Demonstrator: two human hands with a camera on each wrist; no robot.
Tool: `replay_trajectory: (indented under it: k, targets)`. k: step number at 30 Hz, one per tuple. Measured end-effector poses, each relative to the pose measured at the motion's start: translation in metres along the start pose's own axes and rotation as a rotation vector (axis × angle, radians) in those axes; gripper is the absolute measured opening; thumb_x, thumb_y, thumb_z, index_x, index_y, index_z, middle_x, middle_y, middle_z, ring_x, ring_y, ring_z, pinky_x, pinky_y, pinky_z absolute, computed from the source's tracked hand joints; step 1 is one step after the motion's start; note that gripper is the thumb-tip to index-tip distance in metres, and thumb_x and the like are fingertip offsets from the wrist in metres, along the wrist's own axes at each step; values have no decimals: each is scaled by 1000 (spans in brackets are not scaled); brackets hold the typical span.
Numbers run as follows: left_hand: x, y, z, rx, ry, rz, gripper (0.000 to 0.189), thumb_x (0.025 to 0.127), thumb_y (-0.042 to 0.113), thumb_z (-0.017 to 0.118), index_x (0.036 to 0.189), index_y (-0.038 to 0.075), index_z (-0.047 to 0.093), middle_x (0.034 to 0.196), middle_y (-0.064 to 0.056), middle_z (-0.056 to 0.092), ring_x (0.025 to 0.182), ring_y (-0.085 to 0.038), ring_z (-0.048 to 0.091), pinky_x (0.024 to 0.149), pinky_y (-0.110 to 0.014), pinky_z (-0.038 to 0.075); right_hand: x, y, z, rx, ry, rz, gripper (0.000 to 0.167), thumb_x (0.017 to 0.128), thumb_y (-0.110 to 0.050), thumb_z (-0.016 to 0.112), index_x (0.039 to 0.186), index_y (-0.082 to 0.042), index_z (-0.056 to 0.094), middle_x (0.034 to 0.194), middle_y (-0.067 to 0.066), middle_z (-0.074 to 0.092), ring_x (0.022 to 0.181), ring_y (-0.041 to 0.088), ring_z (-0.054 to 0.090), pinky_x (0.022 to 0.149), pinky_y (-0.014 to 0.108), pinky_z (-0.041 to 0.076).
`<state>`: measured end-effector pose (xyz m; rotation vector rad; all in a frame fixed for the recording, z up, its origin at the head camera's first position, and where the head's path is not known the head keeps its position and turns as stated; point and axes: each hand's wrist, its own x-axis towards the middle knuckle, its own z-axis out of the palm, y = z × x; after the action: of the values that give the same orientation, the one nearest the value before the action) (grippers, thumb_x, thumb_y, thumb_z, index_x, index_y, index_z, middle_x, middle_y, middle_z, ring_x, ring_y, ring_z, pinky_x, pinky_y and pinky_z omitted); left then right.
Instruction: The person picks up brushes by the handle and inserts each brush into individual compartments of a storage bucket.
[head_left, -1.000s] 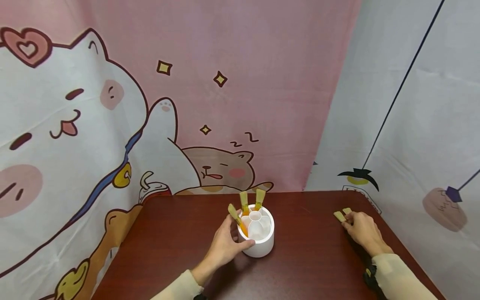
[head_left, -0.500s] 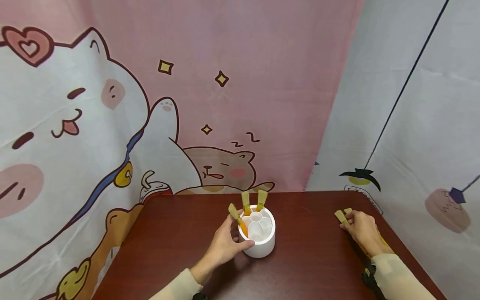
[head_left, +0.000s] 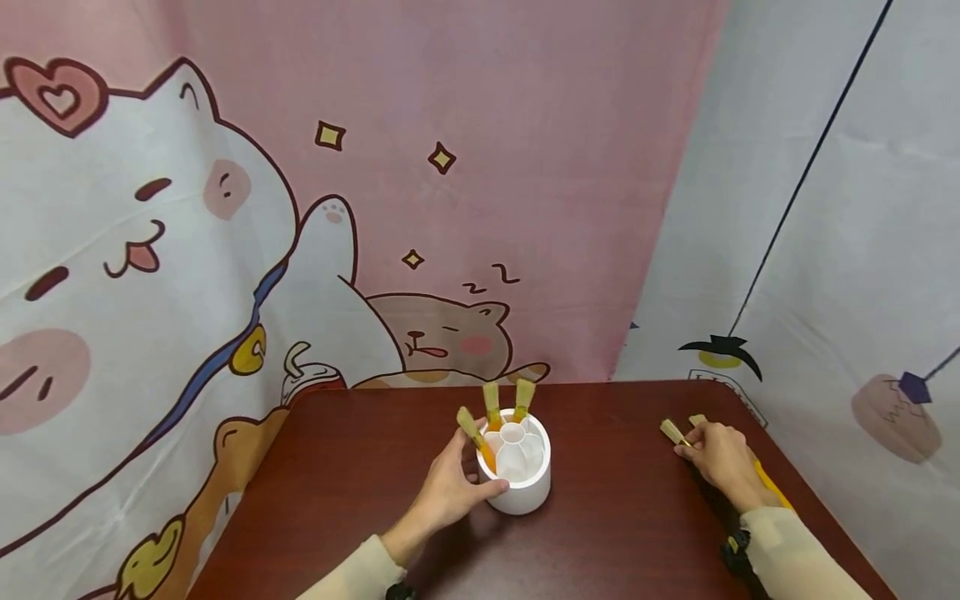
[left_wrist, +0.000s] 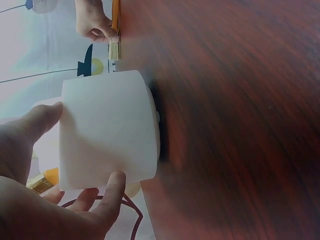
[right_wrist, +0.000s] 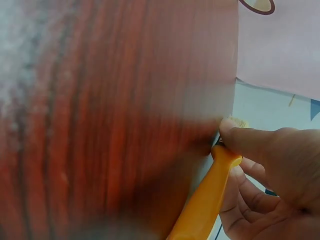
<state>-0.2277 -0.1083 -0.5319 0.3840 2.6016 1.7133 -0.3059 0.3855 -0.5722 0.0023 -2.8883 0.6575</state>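
My left hand grips a white round brush holder from its left side, thumb at the near rim. The holder stands upright, its inside split into petal-like compartments round a central tube. Three paintbrushes with orange handles lean in it, bristles up; one paintbrush is by my fingers. At the table's right side, my right hand pinches another paintbrush near its metal band. In the right wrist view its orange handle slants down below my thumb. A further paintbrush lies beside that hand, partly hidden by it.
The dark red-brown table has its back edge along a pink and white printed cloth. At right a pale cloth hangs close along the table's edge, near my right hand.
The bristles of the paintbrush in my right hand have shifted left, apart from the other brush. More of that other brush's handle shows right of the hand. My left hand and the holder stay put.
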Motion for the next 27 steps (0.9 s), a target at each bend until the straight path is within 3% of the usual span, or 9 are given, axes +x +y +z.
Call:
replay_trajectory:
  k: [16, 23, 27]
  targets:
    - [-2, 1, 0, 17, -2, 2, 101, 89, 16, 104, 174, 19, 49, 160, -24, 69, 131, -38, 80, 103, -49, 71, -11, -14, -9, 23, 25, -35, 35, 98, -22, 95, 109, 7, 80, 89, 12, 80, 87, 36, 72, 77, 61, 61]
    - [-2, 2, 0, 6, 1, 10, 101, 89, 15, 104, 174, 18, 49, 160, -25, 68, 132, -41, 79, 104, -51, 70, -12, -25, -13, 27, 40, -37, 33, 99, -22, 94, 111, 6, 80, 92, 13, 83, 87, 34, 73, 82, 62, 62]
    - [-4, 1, 0, 1, 2, 10, 100, 89, 16, 104, 173, 18, 50, 161, -24, 68, 134, -42, 79, 105, -53, 70, -16, -33, -13, 21, 57, -59, 32, 99, -20, 94, 110, 6, 80, 90, 10, 83, 83, 31, 74, 78, 54, 61]
